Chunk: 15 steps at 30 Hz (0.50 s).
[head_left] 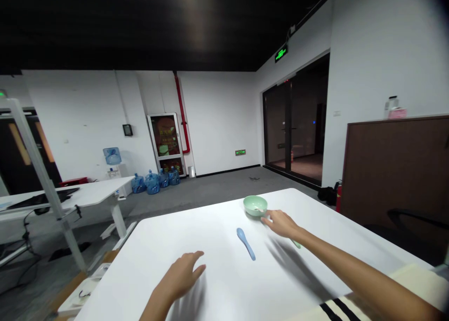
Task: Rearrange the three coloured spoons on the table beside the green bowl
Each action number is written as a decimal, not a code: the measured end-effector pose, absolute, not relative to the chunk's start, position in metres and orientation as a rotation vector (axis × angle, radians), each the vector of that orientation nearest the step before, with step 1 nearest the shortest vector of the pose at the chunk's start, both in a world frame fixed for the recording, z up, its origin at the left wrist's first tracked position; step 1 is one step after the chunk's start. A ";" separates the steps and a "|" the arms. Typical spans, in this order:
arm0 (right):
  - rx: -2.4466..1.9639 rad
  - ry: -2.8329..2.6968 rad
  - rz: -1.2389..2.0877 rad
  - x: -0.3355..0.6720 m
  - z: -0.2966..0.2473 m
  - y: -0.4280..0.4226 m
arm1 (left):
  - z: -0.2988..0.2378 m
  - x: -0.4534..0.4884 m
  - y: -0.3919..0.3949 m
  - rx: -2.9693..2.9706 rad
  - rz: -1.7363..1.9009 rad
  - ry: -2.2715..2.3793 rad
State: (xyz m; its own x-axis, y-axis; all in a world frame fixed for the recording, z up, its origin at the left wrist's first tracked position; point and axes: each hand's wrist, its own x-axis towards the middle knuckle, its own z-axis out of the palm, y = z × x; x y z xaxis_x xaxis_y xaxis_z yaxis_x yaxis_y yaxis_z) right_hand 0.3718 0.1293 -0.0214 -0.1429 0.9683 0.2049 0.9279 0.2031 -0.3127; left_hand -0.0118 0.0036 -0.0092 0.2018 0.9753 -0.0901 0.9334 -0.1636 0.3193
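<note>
A light green bowl (pixel 253 200) stands near the far edge of the white table (pixel 210 239). Inside it lies a small pale thing that I cannot make out. My right hand (pixel 281 223) reaches to the bowl's right side, thumb and forefinger apart at the rim; whether they touch it is unclear. Beneath that wrist a green handle end (pixel 296 244) shows, the rest hidden by the hand. Between my hands a blue spoon (pixel 246 244) lies on the table, handle toward me. My left hand (pixel 181 275) hovers over the table's left part, open, holding nothing.
Cream cloth with black stripes (pixel 338 308) is at the lower right. Left of the table are white trays (pixel 79 295) and another desk (pixel 94 192). Blue water jugs (pixel 153 183) stand by the far wall. A brown cabinet (pixel 393 171) stands at right.
</note>
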 end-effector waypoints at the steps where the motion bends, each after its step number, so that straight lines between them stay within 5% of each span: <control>1: -1.827 -2.112 0.133 0.371 -0.016 0.141 | -0.010 -0.012 0.004 2.175 0.196 1.800; 15: -2.147 -1.936 0.183 0.357 -0.047 0.278 | -0.013 -0.011 0.006 2.148 0.170 1.820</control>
